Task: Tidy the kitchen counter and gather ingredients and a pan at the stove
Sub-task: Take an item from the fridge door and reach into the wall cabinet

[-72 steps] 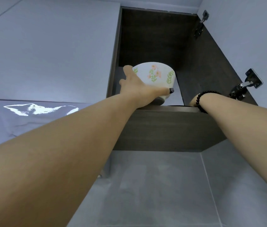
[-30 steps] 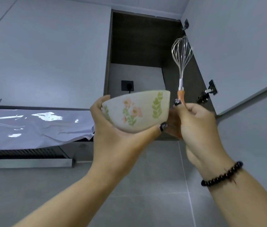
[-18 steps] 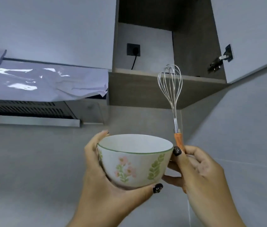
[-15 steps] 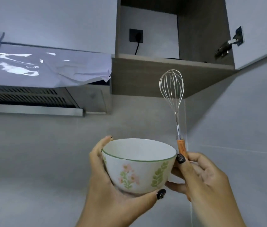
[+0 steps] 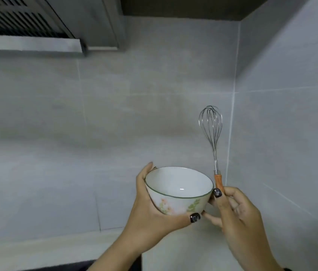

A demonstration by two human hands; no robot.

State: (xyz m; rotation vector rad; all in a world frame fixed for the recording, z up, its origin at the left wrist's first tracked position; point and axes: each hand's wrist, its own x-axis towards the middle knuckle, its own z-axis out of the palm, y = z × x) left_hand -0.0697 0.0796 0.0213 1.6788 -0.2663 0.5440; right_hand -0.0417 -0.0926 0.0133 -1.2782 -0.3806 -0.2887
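We hold the bowl (image 5: 178, 189) in our left hand (image 5: 150, 214), low in the view at about 6 o'clock. The palm cups it from below and from the 9 o'clock side, and the thumb wraps across its front wall, so this hand is closed around it. The bowl is upright, mouth up, and looks empty.

Our right hand (image 5: 238, 218) is just beside it, at 3 o'clock from the bowl. Its fingers are curled round the wooden handle of the whisk (image 5: 212, 133). The long axis of the whisk is nearly vertical: the handle is down in the fist and the wire head points to 12 o'clock, in front of the wall (image 5: 154, 104). The right thumb seems to touch the rim of the bowl, but we cannot tell for sure.

The counter (image 5: 183, 251) shows as a pale surface at 6 o'clock, below both hands, and a dark edge, maybe the stove (image 5: 66, 267), lies at 7 o'clock. We judge that both things must go down, and the left hand is nearer to the dark edge. The hood (image 5: 27, 32) is at 11 o'clock.
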